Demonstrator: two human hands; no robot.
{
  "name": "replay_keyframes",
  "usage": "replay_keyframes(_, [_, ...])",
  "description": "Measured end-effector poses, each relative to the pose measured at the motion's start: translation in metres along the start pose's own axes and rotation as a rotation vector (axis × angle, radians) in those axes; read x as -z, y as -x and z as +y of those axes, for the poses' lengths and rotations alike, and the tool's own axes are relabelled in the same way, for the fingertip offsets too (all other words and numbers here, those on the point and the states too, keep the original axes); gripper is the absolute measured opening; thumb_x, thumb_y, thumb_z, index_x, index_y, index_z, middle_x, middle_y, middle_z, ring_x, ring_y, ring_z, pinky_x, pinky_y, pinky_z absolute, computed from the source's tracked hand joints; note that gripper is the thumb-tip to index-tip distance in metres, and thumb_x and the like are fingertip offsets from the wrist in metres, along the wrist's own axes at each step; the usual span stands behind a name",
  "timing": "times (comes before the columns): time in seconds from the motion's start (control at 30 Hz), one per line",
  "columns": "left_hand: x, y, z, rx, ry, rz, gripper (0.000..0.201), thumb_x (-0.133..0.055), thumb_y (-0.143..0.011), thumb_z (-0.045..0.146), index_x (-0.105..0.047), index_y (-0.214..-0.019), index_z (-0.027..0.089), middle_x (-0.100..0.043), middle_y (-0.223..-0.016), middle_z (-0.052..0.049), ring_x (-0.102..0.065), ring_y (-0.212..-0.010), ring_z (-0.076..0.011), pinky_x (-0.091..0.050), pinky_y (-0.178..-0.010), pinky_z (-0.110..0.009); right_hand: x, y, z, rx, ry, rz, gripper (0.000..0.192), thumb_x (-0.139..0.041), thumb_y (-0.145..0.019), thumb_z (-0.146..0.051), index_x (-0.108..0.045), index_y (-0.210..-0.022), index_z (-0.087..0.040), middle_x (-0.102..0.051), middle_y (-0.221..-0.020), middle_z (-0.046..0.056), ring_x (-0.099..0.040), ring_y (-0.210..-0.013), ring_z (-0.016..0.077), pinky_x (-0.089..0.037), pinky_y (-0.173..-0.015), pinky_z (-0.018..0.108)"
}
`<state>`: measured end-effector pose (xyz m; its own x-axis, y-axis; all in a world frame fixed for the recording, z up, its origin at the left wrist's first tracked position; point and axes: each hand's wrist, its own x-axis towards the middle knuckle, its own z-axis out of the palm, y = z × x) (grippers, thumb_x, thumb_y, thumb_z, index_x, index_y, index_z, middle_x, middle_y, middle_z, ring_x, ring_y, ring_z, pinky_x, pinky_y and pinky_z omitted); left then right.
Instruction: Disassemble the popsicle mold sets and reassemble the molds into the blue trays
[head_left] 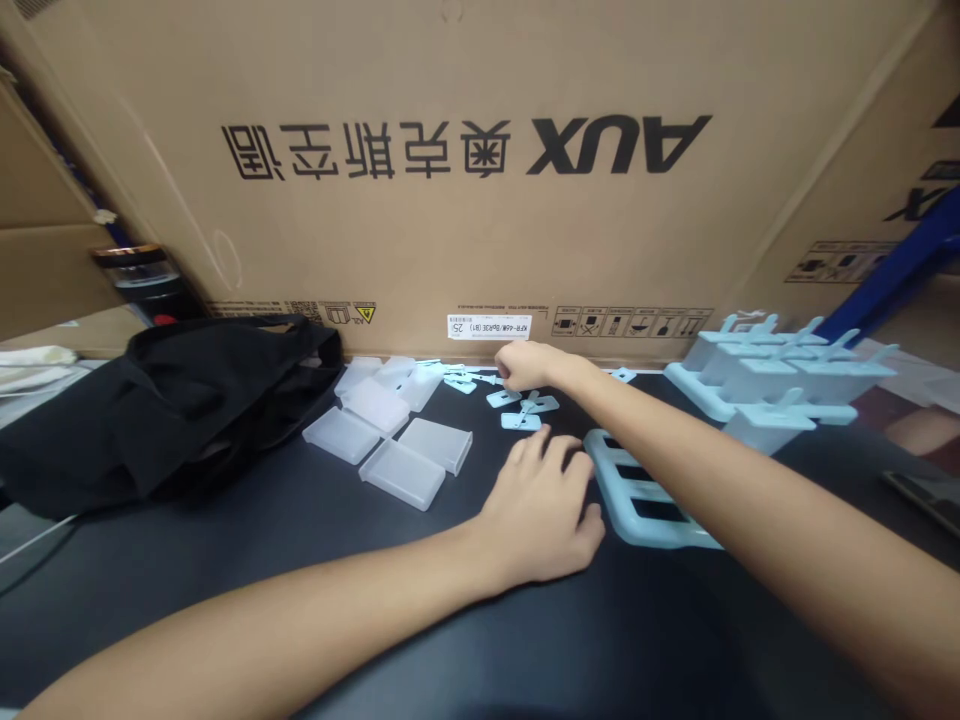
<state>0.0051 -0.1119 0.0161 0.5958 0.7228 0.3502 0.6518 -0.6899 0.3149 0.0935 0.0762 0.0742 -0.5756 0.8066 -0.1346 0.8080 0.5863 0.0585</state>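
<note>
My left hand (544,505) rests palm down on the black table, its fingers against the near left corner of a pale blue slotted frame (637,495). My right hand (525,365) reaches far across, fingers curled over a scatter of small pale blue stick pieces (525,410) near the cardboard box; whether it grips one is hidden. Several translucent white mould cups (390,435) lie in a loose heap left of the sticks. An assembled pale blue mould set (772,385) with sticks in it stands at the right.
A large cardboard box (480,150) printed AUX walls off the back of the table (300,560). A black bag (172,410) lies at the left. A blue metal bar (900,260) slants at the far right.
</note>
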Motion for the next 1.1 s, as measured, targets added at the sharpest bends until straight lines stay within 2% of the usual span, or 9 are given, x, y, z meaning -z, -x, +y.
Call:
replay_keyframes(0.1, [-0.004,0.0,-0.002,0.107,-0.018,-0.024,0.039,-0.05,-0.093,0.045,-0.055,-0.118,0.015,-0.05,-0.143,-0.016,-0.034,-0.142,-0.0444,-0.035,-0.114,-0.062,0.011,0.016,0.006,0.063,-0.024,-0.002,0.033,-0.065,-0.069,-0.012,-0.074,-0.101,-0.015,-0.073,-0.107,0.011,-0.067,-0.095,0.024,-0.049,-0.077,0.029])
replay_keyframes(0.2, [-0.003,-0.001,-0.002,0.094,-0.052,-0.015,0.039,-0.05,-0.094,0.045,-0.057,-0.116,0.014,-0.055,-0.135,-0.016,-0.044,-0.133,-0.0386,-0.04,-0.109,-0.057,0.019,0.035,0.013,0.164,-0.095,-0.086,0.035,-0.066,-0.069,-0.012,-0.075,-0.102,-0.019,-0.075,-0.1,0.004,-0.068,-0.086,0.0177,-0.049,-0.073,0.025])
replay_keyframes(0.3, [0.0,-0.001,0.0,0.085,-0.089,-0.01,0.036,-0.05,-0.093,0.045,-0.058,-0.112,0.014,-0.059,-0.124,-0.015,-0.052,-0.116,-0.0336,-0.046,-0.099,-0.053,0.015,0.046,0.022,0.202,-0.14,-0.153,0.031,-0.071,-0.069,-0.019,-0.076,-0.1,-0.02,-0.074,-0.092,0.002,-0.067,-0.078,0.0169,-0.048,-0.069,0.025])
replay_keyframes(0.4, [0.003,-0.001,0.002,0.083,-0.134,-0.02,0.03,-0.047,-0.095,0.04,-0.057,-0.11,0.016,-0.06,-0.116,-0.013,-0.054,-0.106,-0.0312,-0.049,-0.09,-0.05,0.004,0.049,0.029,0.189,-0.134,-0.114,0.022,-0.073,-0.072,-0.024,-0.075,-0.093,-0.019,-0.074,-0.087,0.002,-0.067,-0.078,0.0172,-0.048,-0.072,0.026])
replay_keyframes(0.57, [0.003,-0.001,0.0,0.027,-0.13,-0.056,0.018,-0.043,-0.095,0.021,-0.053,-0.11,0.02,-0.061,-0.107,-0.008,-0.055,-0.099,-0.0264,-0.052,-0.082,-0.042,-0.002,0.052,0.026,0.133,-0.13,-0.062,0.01,-0.067,-0.08,-0.024,-0.072,-0.087,-0.019,-0.075,-0.084,0.004,-0.067,-0.076,0.0179,-0.046,-0.069,0.027])
replay_keyframes(0.67, [0.004,0.0,-0.002,-0.002,-0.061,-0.055,0.019,-0.042,-0.095,0.015,-0.052,-0.111,0.021,-0.061,-0.108,-0.006,-0.056,-0.099,-0.0234,-0.053,-0.082,-0.037,-0.003,0.056,0.024,0.119,-0.127,-0.036,0.011,-0.065,-0.082,-0.027,-0.071,-0.086,-0.02,-0.074,-0.086,0.005,-0.066,-0.076,0.019,-0.043,-0.066,0.028])
replay_keyframes(0.87, [0.006,0.0,-0.003,-0.059,0.025,-0.013,0.018,-0.039,-0.097,0.011,-0.052,-0.105,0.021,-0.062,-0.106,-0.004,-0.055,-0.098,-0.0206,-0.053,-0.085,-0.034,-0.009,0.061,0.027,0.136,-0.123,0.018,0.007,-0.062,-0.079,-0.021,-0.068,-0.083,-0.019,-0.072,-0.088,0.006,-0.063,-0.076,0.0184,-0.041,-0.066,0.028])
replay_keyframes(1.1, [0.003,-0.001,-0.006,-0.104,0.077,0.045,0.021,-0.039,-0.094,0.005,-0.052,-0.102,0.02,-0.062,-0.103,-0.004,-0.056,-0.094,-0.0191,-0.052,-0.087,-0.033,-0.01,0.063,0.028,0.205,-0.185,0.035,0.021,-0.064,-0.074,-0.013,-0.067,-0.094,-0.018,-0.073,-0.092,0.004,-0.064,-0.08,0.0169,-0.044,-0.071,0.026])
